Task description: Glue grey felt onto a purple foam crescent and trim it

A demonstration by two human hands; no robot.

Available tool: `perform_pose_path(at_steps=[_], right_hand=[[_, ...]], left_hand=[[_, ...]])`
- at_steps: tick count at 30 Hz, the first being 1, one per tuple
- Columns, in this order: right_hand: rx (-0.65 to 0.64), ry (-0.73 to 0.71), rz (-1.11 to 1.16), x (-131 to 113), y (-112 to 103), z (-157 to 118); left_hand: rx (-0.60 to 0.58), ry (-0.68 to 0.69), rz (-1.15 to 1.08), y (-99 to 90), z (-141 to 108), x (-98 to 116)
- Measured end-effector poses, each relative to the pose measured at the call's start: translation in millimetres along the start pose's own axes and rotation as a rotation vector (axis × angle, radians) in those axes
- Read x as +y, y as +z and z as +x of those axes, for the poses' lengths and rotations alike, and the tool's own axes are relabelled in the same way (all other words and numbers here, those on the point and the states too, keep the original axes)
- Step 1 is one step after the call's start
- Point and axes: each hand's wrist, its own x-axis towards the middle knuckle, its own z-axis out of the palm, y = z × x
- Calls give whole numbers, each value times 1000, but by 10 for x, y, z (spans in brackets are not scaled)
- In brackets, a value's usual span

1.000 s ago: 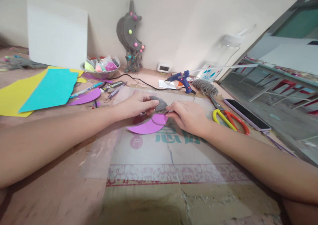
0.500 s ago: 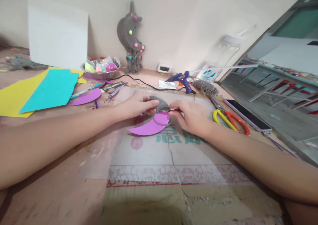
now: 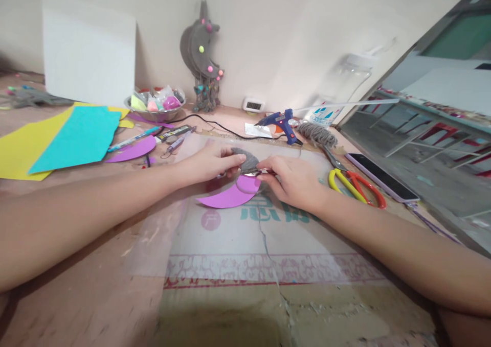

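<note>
My left hand (image 3: 220, 162) is closed on a crescent-like piece wrapped in grey yarn (image 3: 250, 161), its thumb on top. At that piece's right end, my right hand (image 3: 286, 177) pinches what looks like a strand of the grey yarn; the fingertips partly hide it. A loop of yarn hangs down over the purple paper crescent (image 3: 226, 197), which lies just under the wrapped piece on a clear plastic sheet (image 3: 215, 239).
A blue glue gun (image 3: 282, 124), a grey yarn skein (image 3: 317, 134), scissors (image 3: 355, 183) and a phone (image 3: 383, 177) lie at the right. Coloured sheets (image 3: 79, 137) and a bowl (image 3: 155, 113) are at the left. A grey moon ornament (image 3: 195, 50) hangs behind.
My right hand has shifted slightly left and down, against the wrapped piece's end. A pale underside edge now shows below the yarn. The left hand stays almost still.
</note>
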Motion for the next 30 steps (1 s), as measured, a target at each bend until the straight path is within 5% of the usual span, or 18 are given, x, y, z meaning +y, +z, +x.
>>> perform_pose_path(at_steps=[30], right_hand=[[-21, -43, -25, -18, -40, 12]], left_hand=[[-33, 51, 60, -6, 3, -53]])
